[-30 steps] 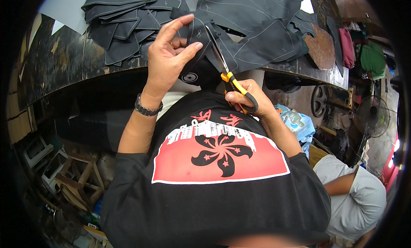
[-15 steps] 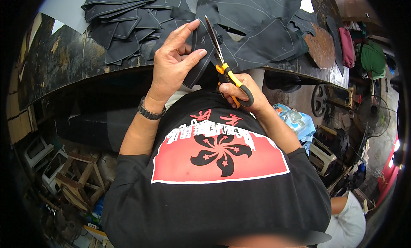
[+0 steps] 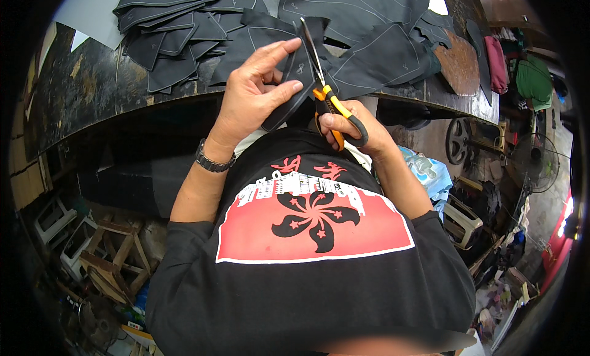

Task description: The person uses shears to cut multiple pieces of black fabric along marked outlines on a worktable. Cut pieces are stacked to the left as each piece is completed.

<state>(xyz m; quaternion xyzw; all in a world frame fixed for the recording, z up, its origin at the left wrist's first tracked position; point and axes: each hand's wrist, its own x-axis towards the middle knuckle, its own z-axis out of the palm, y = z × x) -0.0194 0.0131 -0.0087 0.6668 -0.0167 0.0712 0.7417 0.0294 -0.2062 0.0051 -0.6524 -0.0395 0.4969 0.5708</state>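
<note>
My left hand (image 3: 251, 96) pinches a narrow black piece of sheet material (image 3: 286, 109) between its thumb and fingers. The piece bears pale chalk-like lines and hangs tilted over the table's near edge. Scissors (image 3: 340, 110) with yellow and black handles are gripped in my right hand (image 3: 367, 132). Their blades point away from me and lie along the right side of the piece, close to my left fingertips. How far the blades are parted is hard to make out. Larger black marked sheets (image 3: 384, 55) lie just beyond the scissors.
Overlapping cut black pieces (image 3: 175, 39) lie at the far left of the dark worn table (image 3: 80, 104). A brown board (image 3: 460, 67) is at its right end. Below right are a blue bag (image 3: 428, 174) and a fan (image 3: 541, 162); a wooden stool (image 3: 114, 257) stands lower left.
Both hands have shifted slightly right with the piece and the scissors, and the piece has turned a little. A person's arm and pale clothing at the lower right have left the view.
</note>
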